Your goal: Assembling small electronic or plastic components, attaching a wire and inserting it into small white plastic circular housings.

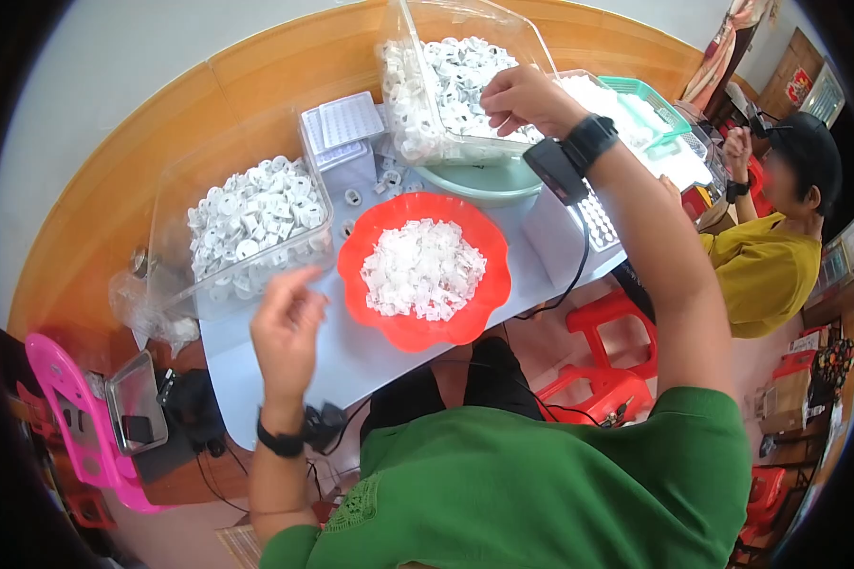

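My right hand [531, 100] is over the front of a tall clear plastic bin [410, 57] full of small white round plastic parts [465, 71]. Its fingers are bent and drawn together; whatever they may pinch is too small to make out. Between the left clear bin [166, 270] and a red scalloped bowl [489, 275], my left hand [289, 327] hovers with its fingers loosely apart, and nothing shows in them. Many small translucent white plastic pieces [424, 268] fill the red bowl. More white round parts [261, 209] are heaped in the left bin.
A pale green basin [489, 185] sits beneath the tall bin. White trays [351, 123] are stacked between the bins, with loose parts [353, 196] nearby. A white perforated box [565, 232] and green basket [669, 109] lie right. A co-worker in yellow [764, 270] sits beyond red stools [603, 379].
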{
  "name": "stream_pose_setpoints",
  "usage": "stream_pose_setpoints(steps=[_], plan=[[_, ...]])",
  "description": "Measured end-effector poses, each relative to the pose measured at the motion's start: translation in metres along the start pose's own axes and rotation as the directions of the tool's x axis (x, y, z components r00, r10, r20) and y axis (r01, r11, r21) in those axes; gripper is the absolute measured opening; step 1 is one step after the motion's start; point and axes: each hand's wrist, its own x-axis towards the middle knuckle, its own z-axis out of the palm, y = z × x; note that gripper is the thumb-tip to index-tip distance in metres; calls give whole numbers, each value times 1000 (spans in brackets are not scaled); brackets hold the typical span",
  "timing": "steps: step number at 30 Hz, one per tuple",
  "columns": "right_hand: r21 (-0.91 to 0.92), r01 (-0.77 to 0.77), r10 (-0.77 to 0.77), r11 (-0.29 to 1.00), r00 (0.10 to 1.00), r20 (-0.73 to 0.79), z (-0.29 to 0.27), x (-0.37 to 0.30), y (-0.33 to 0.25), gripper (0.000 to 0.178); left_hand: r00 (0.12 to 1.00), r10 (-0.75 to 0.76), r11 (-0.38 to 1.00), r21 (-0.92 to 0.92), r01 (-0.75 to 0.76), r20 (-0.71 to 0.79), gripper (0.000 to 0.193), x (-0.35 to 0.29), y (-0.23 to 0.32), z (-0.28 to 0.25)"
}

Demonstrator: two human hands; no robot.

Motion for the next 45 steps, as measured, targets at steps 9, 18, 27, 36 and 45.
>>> stream_pose_setpoints(steps=[9,18,27,36,45], plan=[[-800,82,272,595,916,296,14,49,16,15,963,-261,953,-142,268,68,20,-63,-26,8],[-770,318,-67,552,938,340,17,59,50,12,940,-334,913,-222,342,70,19,-73,-31,14],[-802,302,-212,514,952,223,9,54,54,14,931,-360,904,-226,363,55,18,-93,-32,14],[-850,365,-201,379,929,310,16,64,55,18,940,-337,909,-241,340,51,18,-103,-31,23],[-803,369,-177,468,930,323,19,71,56,15,917,-392,877,-272,396,71,19,-112,-38,22]])
